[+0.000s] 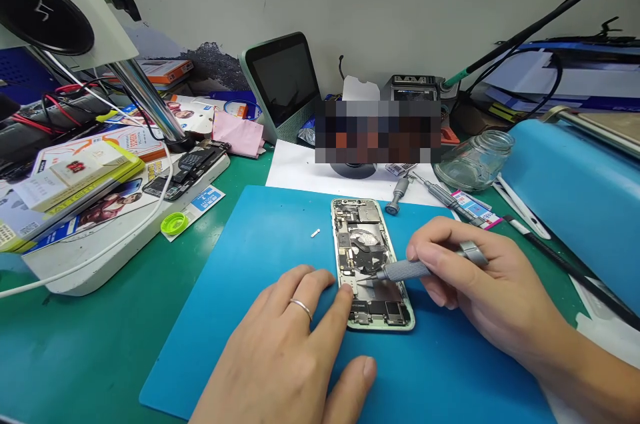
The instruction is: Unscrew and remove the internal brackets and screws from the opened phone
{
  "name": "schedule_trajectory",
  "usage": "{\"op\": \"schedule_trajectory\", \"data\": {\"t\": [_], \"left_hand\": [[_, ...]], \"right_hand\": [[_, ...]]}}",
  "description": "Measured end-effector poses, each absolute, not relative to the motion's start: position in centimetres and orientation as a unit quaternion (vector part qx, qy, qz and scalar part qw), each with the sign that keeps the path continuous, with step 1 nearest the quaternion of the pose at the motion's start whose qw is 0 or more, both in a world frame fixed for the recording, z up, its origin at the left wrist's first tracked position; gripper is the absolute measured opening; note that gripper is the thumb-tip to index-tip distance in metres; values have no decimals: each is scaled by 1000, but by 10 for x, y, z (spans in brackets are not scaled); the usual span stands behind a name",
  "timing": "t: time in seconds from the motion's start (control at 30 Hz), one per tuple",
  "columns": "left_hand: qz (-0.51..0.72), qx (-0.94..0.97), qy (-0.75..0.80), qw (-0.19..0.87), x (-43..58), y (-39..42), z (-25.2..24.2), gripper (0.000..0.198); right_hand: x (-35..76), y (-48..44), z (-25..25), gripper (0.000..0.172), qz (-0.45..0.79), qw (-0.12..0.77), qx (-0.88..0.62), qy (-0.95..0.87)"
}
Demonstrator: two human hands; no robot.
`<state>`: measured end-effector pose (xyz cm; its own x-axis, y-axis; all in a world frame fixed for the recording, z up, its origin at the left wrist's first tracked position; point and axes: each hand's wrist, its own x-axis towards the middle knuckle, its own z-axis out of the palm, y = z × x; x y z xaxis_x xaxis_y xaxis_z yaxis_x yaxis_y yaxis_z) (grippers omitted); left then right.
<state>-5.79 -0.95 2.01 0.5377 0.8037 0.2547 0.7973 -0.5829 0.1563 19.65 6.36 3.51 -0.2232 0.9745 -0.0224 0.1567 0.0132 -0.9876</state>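
Observation:
An opened smartphone lies on the blue mat, its inner boards and metal plates exposed. My right hand grips a grey precision screwdriver, its thin tip reaching the phone's lower left part. My left hand, with a ring on one finger, is spread beside the phone. Its index fingertip presses near a light metal plate by the screwdriver tip. A small silver piece rests on the mat left of the phone.
Two more screwdrivers lie behind the phone, near a glass jar. At left, a white stand base carries boxes and another opened phone. A screen device stands at the back.

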Motion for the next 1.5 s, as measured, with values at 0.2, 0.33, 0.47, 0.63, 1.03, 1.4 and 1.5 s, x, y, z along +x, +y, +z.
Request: {"op": "schedule_trajectory", "data": {"t": [0.2, 0.33, 0.47, 0.63, 1.03, 1.4, 1.5], "left_hand": [[156, 877, 454, 7, -57, -7, 19, 46], [148, 879, 454, 12, -59, -8, 20, 48], [130, 884, 449, 21, -60, -8, 22, 55], [123, 887, 445, 14, -56, -8, 21, 58], [129, 882, 454, 9, -54, -8, 17, 54], [126, 883, 452, 11, -55, -10, 18, 55], [126, 883, 452, 9, -56, -9, 18, 55]], "right_hand": [[195, 65, 35, 46, 516, 393, -478, -592], [196, 64, 37, 47, 518, 391, -479, -592], [196, 63, 37, 45, 518, 386, -480, -594], [195, 63, 36, 44, 521, 382, -480, -593], [196, 64, 36, 41, 518, 385, -492, -585], [194, 64, 37, 43, 506, 398, -497, -582], [193, 64, 38, 45, 510, 392, -494, -584]]}}
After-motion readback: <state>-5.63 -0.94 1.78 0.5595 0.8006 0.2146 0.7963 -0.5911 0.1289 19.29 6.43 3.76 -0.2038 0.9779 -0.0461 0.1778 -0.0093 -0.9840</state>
